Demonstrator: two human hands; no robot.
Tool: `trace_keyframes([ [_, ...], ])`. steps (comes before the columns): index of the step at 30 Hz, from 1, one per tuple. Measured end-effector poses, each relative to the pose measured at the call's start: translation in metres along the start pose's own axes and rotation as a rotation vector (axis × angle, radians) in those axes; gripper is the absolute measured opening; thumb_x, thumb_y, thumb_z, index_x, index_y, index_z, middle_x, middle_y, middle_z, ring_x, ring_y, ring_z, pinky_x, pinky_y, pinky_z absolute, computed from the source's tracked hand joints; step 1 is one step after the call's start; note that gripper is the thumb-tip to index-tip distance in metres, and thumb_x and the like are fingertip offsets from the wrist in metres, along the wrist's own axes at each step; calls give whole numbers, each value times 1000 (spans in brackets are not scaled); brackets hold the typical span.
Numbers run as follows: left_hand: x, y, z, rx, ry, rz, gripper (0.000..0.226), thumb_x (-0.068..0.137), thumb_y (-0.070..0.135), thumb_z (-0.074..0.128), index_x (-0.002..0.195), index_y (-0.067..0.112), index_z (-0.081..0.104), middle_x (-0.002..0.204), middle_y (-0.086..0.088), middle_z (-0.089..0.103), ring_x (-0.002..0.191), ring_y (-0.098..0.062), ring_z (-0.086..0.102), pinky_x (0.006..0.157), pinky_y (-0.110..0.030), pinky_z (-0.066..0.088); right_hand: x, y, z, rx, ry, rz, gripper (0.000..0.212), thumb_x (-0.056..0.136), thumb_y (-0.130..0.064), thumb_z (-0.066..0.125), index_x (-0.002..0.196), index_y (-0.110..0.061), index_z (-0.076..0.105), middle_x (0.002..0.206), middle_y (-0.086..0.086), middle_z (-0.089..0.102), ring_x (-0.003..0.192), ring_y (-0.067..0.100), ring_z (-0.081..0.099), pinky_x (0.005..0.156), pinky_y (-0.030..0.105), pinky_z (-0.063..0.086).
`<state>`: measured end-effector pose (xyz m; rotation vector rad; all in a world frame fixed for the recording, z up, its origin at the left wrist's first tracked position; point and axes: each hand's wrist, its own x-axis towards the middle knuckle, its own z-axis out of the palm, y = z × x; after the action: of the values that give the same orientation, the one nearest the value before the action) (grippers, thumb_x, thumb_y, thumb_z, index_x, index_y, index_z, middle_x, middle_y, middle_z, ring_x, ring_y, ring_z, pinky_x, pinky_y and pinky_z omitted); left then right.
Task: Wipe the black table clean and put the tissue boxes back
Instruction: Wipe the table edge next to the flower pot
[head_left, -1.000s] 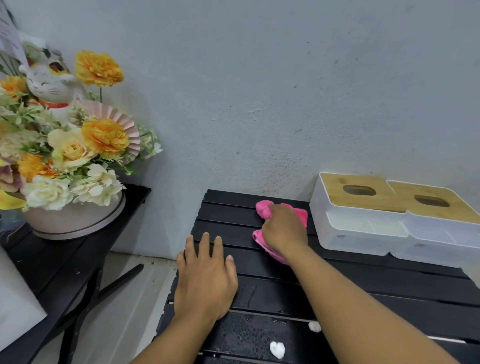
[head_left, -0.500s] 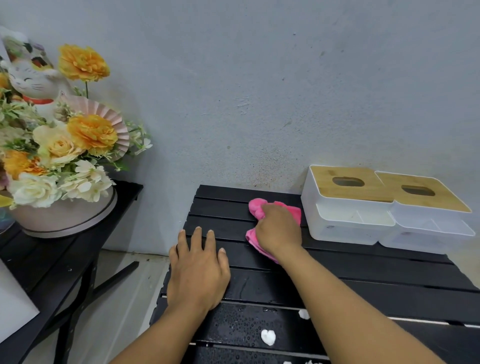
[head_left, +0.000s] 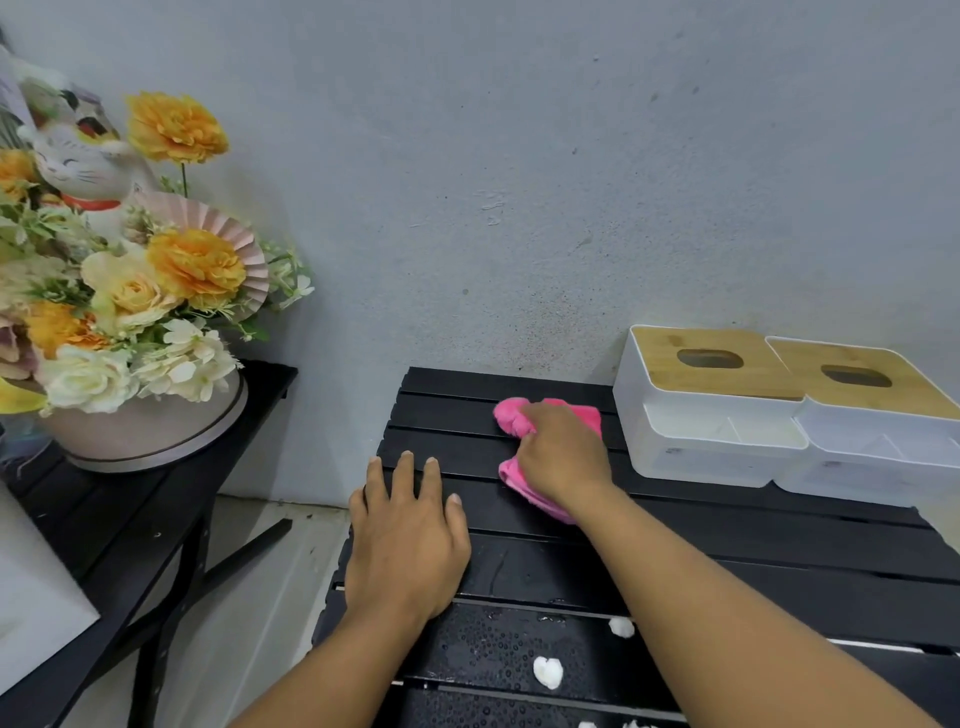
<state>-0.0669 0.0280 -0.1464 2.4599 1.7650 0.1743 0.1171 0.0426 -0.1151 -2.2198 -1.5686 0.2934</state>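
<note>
My right hand (head_left: 563, 457) grips a bunched pink cloth (head_left: 511, 415) and presses it on the far slats of the black slatted table (head_left: 753, 551), just left of the tissue boxes. My left hand (head_left: 405, 540) lies flat on the table's left side, fingers straight. Two white tissue boxes with wooden lids, one (head_left: 711, 405) nearer the cloth and one (head_left: 878, 426) to its right, stand side by side at the back right against the wall. Water droplets and small white bits (head_left: 548, 671) lie on the near slats.
A second black table (head_left: 156, 519) stands to the left, carrying a pink pot of orange and cream flowers (head_left: 145, 415) with a white cat figurine (head_left: 78, 166). A grey wall runs right behind both tables. Bare floor (head_left: 249, 613) shows in the gap between them.
My right hand has shifted the pink cloth slightly along the far slats. My left hand stays flat in place. The view has swung a little.
</note>
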Motion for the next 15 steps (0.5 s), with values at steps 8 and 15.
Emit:
trace_keyframes([
  [8, 0, 0, -2, -1, -15, -4, 67, 94, 46, 8, 154, 22, 27, 161, -5, 23, 149, -34, 9, 118, -47, 19, 35, -34, 9, 44, -157, -157, 27, 84, -7, 48, 101, -18, 66, 105, 5, 67, 103, 24, 56, 92, 34, 42],
  [15, -1, 1, -4, 9, -32, 8, 59, 101, 45, 16, 155, 22, 22, 163, -5, 18, 150, -33, 5, 118, -47, 17, -10, 3, 1, 20, -172, -236, 40, 100, -20, 41, 135, -32, 57, 146, -13, 49, 134, 11, 42, 103, 30, 37],
])
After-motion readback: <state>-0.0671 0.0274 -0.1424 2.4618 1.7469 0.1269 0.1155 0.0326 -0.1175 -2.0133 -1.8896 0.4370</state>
